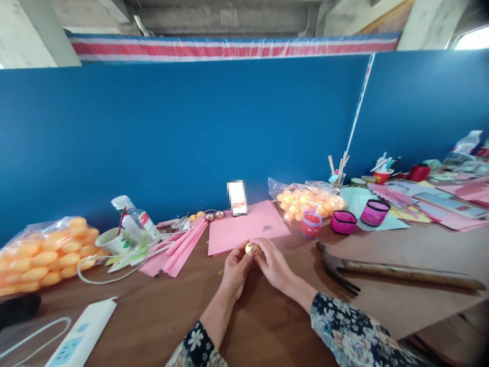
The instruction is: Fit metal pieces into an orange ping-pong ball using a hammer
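Observation:
A small yellow-orange ball (251, 248) with dark marks on it is pinched between my two hands, just above the brown table. My left hand (236, 270) grips it from the left, thumb on the near side. From the right, the fingers of my right hand (273, 262) curl around its other side; some fingertips are hidden behind it. Right behind my hands lies a stack of pink paper sheets (244, 229) with a small dark print. To the right, a clear bag of orange balls (305, 200) rests against the blue partition.
A hammer (405, 272) lies at right, near two magenta mesh holders (343, 222) and a red-purple cup (311, 225). At left are a bag of orange oval pieces (49, 255), a tilted plastic bottle (135, 219), pink strips (183, 247), a white cable and a power strip (82, 331).

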`<act>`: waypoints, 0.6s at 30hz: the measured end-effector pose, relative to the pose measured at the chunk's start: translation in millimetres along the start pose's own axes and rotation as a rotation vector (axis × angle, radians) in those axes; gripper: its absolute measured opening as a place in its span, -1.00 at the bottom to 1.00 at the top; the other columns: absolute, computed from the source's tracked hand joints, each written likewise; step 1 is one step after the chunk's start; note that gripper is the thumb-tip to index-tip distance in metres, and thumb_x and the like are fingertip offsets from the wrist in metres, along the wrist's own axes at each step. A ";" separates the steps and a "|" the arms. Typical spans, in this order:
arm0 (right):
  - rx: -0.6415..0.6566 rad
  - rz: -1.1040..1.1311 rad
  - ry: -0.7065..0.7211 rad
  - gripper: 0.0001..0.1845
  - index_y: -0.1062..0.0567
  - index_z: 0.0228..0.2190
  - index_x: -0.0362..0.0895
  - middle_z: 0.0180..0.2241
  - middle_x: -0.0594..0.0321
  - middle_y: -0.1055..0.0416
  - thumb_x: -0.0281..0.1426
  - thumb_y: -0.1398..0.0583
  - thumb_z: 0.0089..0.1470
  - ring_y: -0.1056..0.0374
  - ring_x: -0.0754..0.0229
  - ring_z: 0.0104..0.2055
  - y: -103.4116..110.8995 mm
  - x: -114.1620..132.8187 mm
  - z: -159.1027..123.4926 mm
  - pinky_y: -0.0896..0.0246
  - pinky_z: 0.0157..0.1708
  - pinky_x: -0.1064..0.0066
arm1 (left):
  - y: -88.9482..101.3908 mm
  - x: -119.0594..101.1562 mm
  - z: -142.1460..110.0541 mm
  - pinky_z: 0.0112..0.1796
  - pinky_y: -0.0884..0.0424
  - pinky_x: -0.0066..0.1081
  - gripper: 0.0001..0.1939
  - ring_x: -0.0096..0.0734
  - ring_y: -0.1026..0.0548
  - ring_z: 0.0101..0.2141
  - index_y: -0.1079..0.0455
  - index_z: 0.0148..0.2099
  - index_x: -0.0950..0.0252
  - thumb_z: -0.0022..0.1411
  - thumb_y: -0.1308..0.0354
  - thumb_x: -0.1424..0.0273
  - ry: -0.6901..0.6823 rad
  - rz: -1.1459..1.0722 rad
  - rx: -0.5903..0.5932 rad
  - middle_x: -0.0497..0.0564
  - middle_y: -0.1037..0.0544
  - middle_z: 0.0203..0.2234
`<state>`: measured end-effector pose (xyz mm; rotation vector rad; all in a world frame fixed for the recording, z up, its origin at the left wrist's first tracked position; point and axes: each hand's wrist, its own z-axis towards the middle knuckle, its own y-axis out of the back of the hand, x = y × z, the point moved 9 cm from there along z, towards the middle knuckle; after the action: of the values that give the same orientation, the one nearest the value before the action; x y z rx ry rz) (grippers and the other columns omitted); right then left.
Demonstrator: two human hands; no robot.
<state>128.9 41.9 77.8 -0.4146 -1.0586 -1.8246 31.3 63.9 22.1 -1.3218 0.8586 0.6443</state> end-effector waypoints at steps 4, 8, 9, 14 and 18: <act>0.035 -0.028 0.027 -0.59 -0.27 -0.11 -0.06 -0.15 0.17 -0.29 -0.59 -0.05 -0.03 -0.21 0.16 -0.11 -5.5 0.9 5.4 -0.15 -0.11 0.29 | 7.1 -2.6 2.4 -0.18 -0.33 -0.38 -0.61 -0.35 -0.44 -0.20 -0.35 -0.11 0.30 -0.06 -0.23 0.42 -0.023 0.011 -0.044 0.07 -0.48 -0.21; 0.054 -0.044 0.069 -0.57 -0.24 -0.06 -0.06 -0.13 0.16 -0.28 -0.57 -0.04 0.00 -0.20 0.17 -0.09 -8.9 2.8 6.0 -0.15 -0.09 0.29 | 12.8 2.0 5.6 -0.22 -0.35 -0.42 -0.60 -0.40 -0.45 -0.25 -0.34 -0.09 0.30 -0.05 -0.23 0.42 -0.001 -0.004 -0.070 0.06 -0.49 -0.23; 0.046 -0.049 0.063 -0.57 -0.24 -0.06 -0.06 -0.13 0.16 -0.27 -0.56 -0.05 0.00 -0.20 0.17 -0.09 -8.6 1.5 5.1 -0.15 -0.09 0.29 | 13.7 3.5 6.0 -0.23 -0.36 -0.43 -0.60 -0.41 -0.46 -0.26 -0.34 -0.09 0.29 -0.05 -0.23 0.42 0.009 -0.006 -0.075 0.05 -0.50 -0.24; 0.016 -0.054 0.054 -0.53 -0.21 -0.04 -0.06 -0.12 0.15 -0.27 -0.55 -0.08 -0.02 -0.19 0.15 -0.08 -9.3 -4.5 0.3 -0.15 -0.09 0.27 | 14.7 4.2 5.1 -0.28 -0.38 -0.46 -0.60 -0.44 -0.46 -0.29 -0.34 -0.09 0.29 -0.04 -0.23 0.42 0.020 0.004 -0.108 0.03 -0.51 -0.26; -0.012 -0.035 0.016 -0.50 -0.20 -0.04 -0.07 -0.12 0.14 -0.27 -0.50 -0.14 -0.07 -0.20 0.13 -0.08 -10.3 -13.9 -1.0 -0.16 -0.10 0.24 | 14.6 0.9 3.9 -0.28 -0.38 -0.48 -0.61 -0.43 -0.46 -0.27 -0.34 -0.10 0.28 -0.05 -0.23 0.42 0.003 0.022 -0.128 0.03 -0.50 -0.26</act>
<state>127.0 50.7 63.0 -0.3907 -1.0504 -1.8636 20.4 70.0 13.4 -1.4295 0.8468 0.7249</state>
